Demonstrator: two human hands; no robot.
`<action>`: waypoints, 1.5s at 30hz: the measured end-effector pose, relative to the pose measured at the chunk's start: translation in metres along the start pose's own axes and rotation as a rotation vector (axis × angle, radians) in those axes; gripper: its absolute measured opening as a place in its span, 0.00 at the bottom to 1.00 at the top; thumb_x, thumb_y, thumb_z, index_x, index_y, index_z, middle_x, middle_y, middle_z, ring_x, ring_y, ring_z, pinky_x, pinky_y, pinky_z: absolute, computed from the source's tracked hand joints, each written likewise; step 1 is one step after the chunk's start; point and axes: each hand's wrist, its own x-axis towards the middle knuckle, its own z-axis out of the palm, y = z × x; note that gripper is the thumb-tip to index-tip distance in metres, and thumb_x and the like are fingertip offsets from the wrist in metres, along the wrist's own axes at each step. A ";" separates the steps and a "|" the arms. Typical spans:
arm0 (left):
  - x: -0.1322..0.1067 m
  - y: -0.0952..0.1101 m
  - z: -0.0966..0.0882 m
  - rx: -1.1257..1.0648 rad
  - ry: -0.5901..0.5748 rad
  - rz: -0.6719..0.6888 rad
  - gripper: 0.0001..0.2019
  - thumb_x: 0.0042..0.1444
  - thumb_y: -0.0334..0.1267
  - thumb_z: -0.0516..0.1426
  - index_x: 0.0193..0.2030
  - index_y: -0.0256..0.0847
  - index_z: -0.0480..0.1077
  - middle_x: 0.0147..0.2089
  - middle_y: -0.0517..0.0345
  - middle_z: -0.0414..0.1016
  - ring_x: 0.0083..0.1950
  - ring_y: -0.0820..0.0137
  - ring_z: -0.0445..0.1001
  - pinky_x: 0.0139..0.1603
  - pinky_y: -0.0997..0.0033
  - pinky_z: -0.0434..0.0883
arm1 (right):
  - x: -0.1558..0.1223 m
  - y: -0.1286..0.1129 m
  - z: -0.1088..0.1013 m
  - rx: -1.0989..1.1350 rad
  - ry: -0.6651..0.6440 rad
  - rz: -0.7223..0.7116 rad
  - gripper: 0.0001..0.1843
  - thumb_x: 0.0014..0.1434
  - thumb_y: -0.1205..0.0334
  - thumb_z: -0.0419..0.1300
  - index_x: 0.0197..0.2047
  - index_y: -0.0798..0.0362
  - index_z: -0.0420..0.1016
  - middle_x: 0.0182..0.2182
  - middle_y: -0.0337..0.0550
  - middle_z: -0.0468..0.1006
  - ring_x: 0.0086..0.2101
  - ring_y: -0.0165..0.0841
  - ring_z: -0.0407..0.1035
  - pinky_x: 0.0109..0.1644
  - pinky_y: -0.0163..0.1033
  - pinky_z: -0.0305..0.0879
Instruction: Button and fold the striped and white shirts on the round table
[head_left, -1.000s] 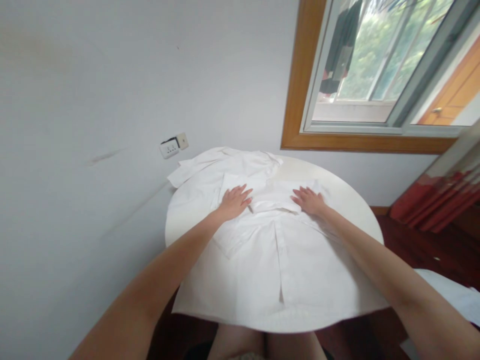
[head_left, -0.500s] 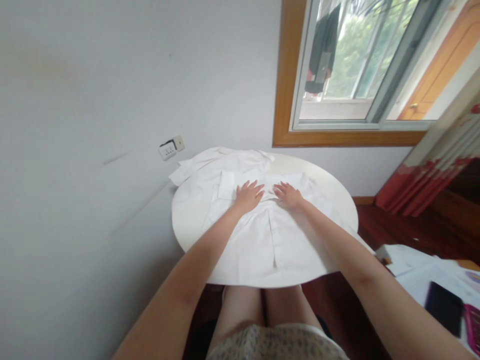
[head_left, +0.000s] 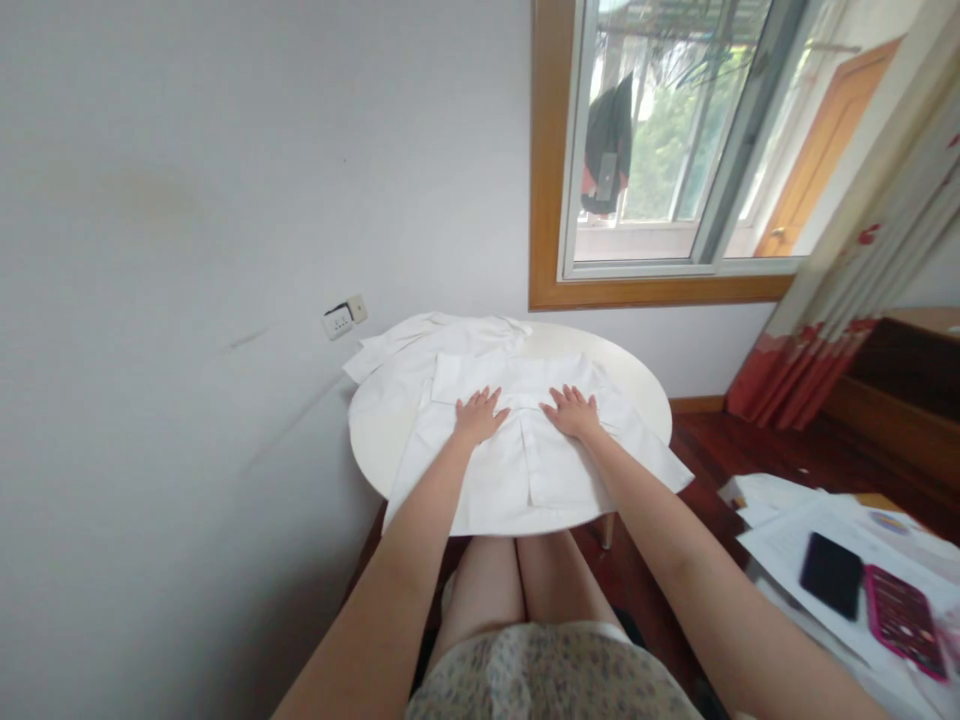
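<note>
A white shirt (head_left: 525, 470) lies spread over a round white table (head_left: 371, 450), its hem hanging off the near edge. My left hand (head_left: 478, 414) rests flat on the shirt with the fingers spread, just left of the button placket. My right hand (head_left: 573, 410) lies flat beside it, fingers apart, on the right half of the shirt. Both hands press the cloth below a folded band of fabric (head_left: 510, 376). Neither hand holds anything.
The table stands against a grey wall with a socket (head_left: 343, 316). A wood-framed window (head_left: 547, 200) is behind it, with a red-patterned curtain (head_left: 817, 330) at the right. At lower right, papers (head_left: 772, 545), a black phone (head_left: 830, 575) and a pink device (head_left: 904, 621) lie on a surface.
The view has pulled back and up from the table. My hands first slid together toward the shirt's middle, and have since spread slightly apart while staying flat on the cloth.
</note>
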 end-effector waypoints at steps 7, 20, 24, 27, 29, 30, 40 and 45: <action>-0.005 -0.003 -0.002 0.017 -0.052 -0.027 0.32 0.62 0.59 0.36 0.71 0.52 0.45 0.73 0.55 0.42 0.73 0.61 0.44 0.68 0.41 0.45 | -0.011 0.004 -0.001 -0.017 0.002 0.026 0.38 0.64 0.36 0.32 0.71 0.44 0.43 0.70 0.46 0.41 0.68 0.44 0.35 0.66 0.61 0.32; -0.007 0.000 0.002 0.019 -0.036 -0.065 0.32 0.63 0.58 0.35 0.71 0.50 0.46 0.73 0.54 0.42 0.73 0.61 0.42 0.68 0.41 0.44 | -0.008 0.005 -0.002 -0.023 0.010 0.004 0.37 0.64 0.37 0.32 0.71 0.45 0.43 0.70 0.47 0.41 0.68 0.43 0.35 0.66 0.59 0.32; -0.015 0.005 0.000 0.013 -0.028 -0.074 0.31 0.63 0.56 0.35 0.70 0.50 0.46 0.73 0.52 0.43 0.73 0.60 0.43 0.68 0.41 0.45 | -0.006 0.004 -0.006 -0.035 -0.015 -0.010 0.37 0.64 0.37 0.32 0.71 0.44 0.43 0.70 0.47 0.42 0.68 0.43 0.35 0.66 0.59 0.33; -0.017 0.009 -0.006 0.036 -0.006 -0.071 0.30 0.63 0.56 0.37 0.69 0.47 0.52 0.71 0.47 0.49 0.71 0.56 0.47 0.66 0.37 0.46 | -0.008 0.004 -0.006 -0.053 -0.020 -0.020 0.36 0.65 0.38 0.33 0.71 0.45 0.42 0.69 0.47 0.42 0.68 0.43 0.35 0.66 0.59 0.34; -0.009 0.011 -0.015 0.078 0.033 -0.057 0.30 0.63 0.58 0.37 0.63 0.44 0.61 0.65 0.43 0.62 0.67 0.52 0.56 0.65 0.33 0.44 | -0.011 0.004 -0.006 -0.055 0.003 -0.036 0.35 0.66 0.40 0.34 0.71 0.46 0.44 0.69 0.48 0.44 0.67 0.43 0.37 0.66 0.59 0.36; -0.002 0.012 -0.020 0.101 0.066 -0.046 0.31 0.63 0.58 0.37 0.58 0.43 0.66 0.59 0.42 0.68 0.64 0.51 0.60 0.64 0.33 0.43 | -0.012 0.003 -0.006 -0.055 0.025 -0.047 0.35 0.66 0.40 0.35 0.70 0.47 0.47 0.69 0.50 0.46 0.67 0.44 0.40 0.66 0.60 0.36; 0.103 -0.016 0.000 0.014 0.098 0.197 0.24 0.66 0.44 0.41 0.66 0.43 0.57 0.70 0.54 0.53 0.70 0.64 0.51 0.69 0.56 0.50 | 0.093 -0.057 -0.025 0.002 0.082 -0.295 0.25 0.69 0.55 0.37 0.65 0.46 0.59 0.66 0.45 0.56 0.64 0.37 0.49 0.66 0.49 0.47; 0.114 -0.029 0.025 -0.021 0.042 0.176 0.27 0.65 0.52 0.39 0.67 0.47 0.55 0.71 0.57 0.51 0.72 0.64 0.47 0.71 0.53 0.45 | 0.138 -0.070 0.011 0.008 -0.081 -0.251 0.29 0.68 0.49 0.34 0.69 0.42 0.49 0.69 0.38 0.45 0.67 0.37 0.38 0.68 0.57 0.37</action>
